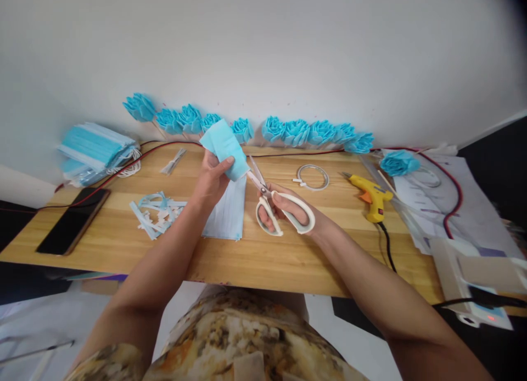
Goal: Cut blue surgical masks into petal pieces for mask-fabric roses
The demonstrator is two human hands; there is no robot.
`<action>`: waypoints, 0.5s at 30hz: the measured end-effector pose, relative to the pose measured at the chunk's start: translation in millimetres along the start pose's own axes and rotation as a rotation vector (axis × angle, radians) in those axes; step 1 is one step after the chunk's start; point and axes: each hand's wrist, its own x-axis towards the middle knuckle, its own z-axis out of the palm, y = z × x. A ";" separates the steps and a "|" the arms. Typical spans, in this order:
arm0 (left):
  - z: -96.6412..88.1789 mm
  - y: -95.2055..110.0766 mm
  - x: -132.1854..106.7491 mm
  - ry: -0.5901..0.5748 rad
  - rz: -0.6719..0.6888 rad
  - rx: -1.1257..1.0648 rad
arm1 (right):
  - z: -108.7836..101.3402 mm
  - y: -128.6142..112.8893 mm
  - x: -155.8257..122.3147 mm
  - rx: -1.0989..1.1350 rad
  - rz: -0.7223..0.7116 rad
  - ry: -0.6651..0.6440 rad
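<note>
My left hand [214, 175] pinches a folded piece of light-blue mask fabric [226, 147], held up above the table. The fingers of my right hand [278, 208] are through the handles of white-handled scissors [263, 189]. The blades are spread, and one lies at the lower right corner of the fabric. Beneath my left hand, a pale blue mask sheet [226, 211] lies flat on the wood. Left of my left forearm is a small heap of cut strips and scraps [158, 213].
Blue fabric flowers [296, 131] on sticks line the wall. A mask stack [96, 150] and black phone [74, 220] lie left. Right are a tape roll [313, 178], yellow glue gun [370, 197], papers [444, 194] and power strip [473, 293]. A red-black cable [164, 144] crosses behind.
</note>
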 end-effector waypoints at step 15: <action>1.8 1.1 -0.4 0.043 0.031 0.007 | 2.3 -0.4 -0.2 -0.065 0.016 -0.047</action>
